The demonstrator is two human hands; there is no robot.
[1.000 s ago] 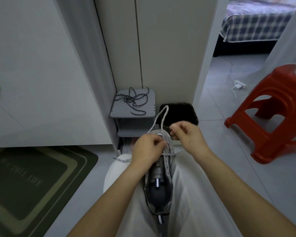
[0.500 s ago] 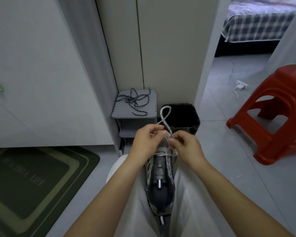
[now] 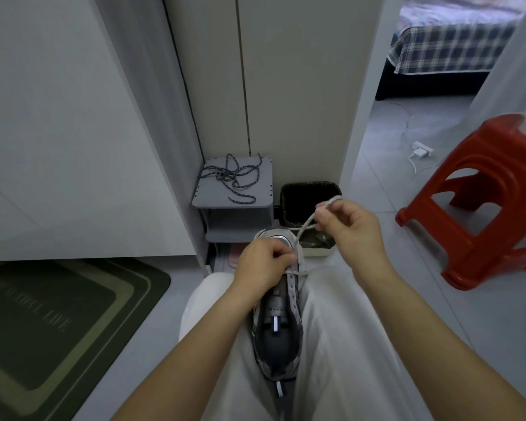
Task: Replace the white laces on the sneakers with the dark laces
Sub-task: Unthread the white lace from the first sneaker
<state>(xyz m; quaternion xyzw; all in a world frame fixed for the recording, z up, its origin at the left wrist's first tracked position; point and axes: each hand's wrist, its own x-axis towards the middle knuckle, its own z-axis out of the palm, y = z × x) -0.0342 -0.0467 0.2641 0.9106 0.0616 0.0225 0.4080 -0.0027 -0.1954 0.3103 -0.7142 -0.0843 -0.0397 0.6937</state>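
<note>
You keep a grey and silver mesh sneaker (image 3: 278, 323) between your knees, with its toe pointing to 12 o'clock. Your left hand (image 3: 263, 268) lies on the front part of the sneaker. Its grip is closed, and the curled fingers pinch the white round cord lace (image 3: 305, 229) at the eyelets there. Your right hand (image 3: 351, 229) is lifted at 1 o'clock from the toe, and its grip pinches a loop of the same lace between thumb and fingers. From this hand the lace runs straight down to the eyelets beside the left hand, and one crossing of it lies over the tongue.

The dark speckled cord laces (image 3: 234, 177) lie in a loose tangle on top of a small grey plastic shelf (image 3: 261, 177), at 11 o'clock from the toe and apart from both hands. A black waste bin (image 3: 301, 196) stands just beside the shelf, at 12 o'clock behind the toe. A red plastic stool (image 3: 498, 141) stands on the floor at 2 o'clock, and a dark green doormat (image 3: 58, 323) lies at 9 o'clock.
</note>
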